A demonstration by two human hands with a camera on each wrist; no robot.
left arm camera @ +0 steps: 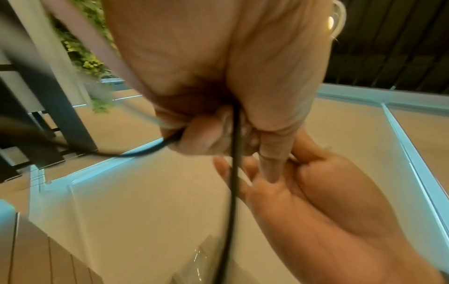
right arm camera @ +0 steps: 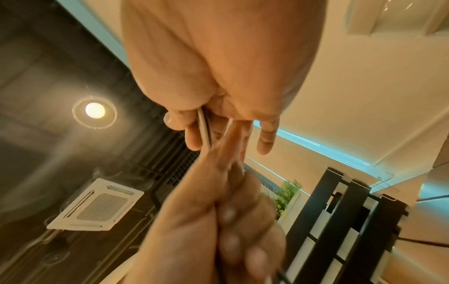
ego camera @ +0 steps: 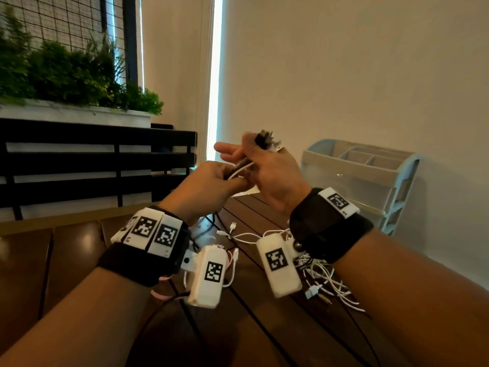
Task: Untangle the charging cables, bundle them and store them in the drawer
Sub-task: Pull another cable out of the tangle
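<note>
Both hands are raised above the wooden table (ego camera: 79, 247). My right hand (ego camera: 254, 154) pinches a bunch of black and white charging cables (ego camera: 242, 165) under its thumb, and the plug ends (ego camera: 266, 137) stick up above it. My left hand (ego camera: 225, 181) grips the same strands just below. In the left wrist view a black cable (left arm camera: 233, 182) hangs down from my curled left fingers (left arm camera: 201, 138). White strands (right arm camera: 204, 132) run between my right fingers in the right wrist view. A tangle of white cables (ego camera: 328, 284) lies on the table under my right wrist.
A pale blue organizer (ego camera: 397, 181) with clear drawers stands against the wall at the table's far right. A pink cable (ego camera: 164, 294) and black cables (ego camera: 264, 327) trail across the near tabletop. A black slatted bench (ego camera: 92, 160) and a planter (ego camera: 66, 75) stand at the left.
</note>
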